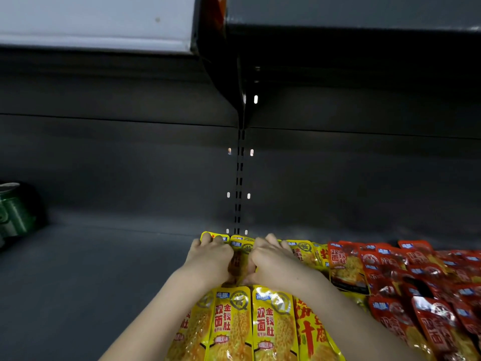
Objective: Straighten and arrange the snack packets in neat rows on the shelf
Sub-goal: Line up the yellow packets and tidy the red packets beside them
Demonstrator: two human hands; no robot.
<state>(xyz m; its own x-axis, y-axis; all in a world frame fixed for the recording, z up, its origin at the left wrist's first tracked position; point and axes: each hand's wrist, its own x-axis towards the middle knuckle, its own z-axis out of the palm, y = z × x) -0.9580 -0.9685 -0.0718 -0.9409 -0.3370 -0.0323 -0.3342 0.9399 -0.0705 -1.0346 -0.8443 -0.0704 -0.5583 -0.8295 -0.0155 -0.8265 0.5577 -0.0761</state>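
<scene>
Yellow snack packets (256, 324) lie side by side on the dark grey shelf (104, 277), in a near row and a far row. My left hand (212, 256) and my right hand (270, 259) press together on the far row of yellow packets (240, 246) near the back wall, fingers curled over the packets' top edges. Both hands squeeze the packets between them. To the right, red snack packets (416, 282) lie in a loose, overlapping heap.
A green can (14, 209) stands at the far left of the shelf. The shelf's back wall has a slotted upright (239, 178) in the middle. Another shelf (338, 24) hangs overhead.
</scene>
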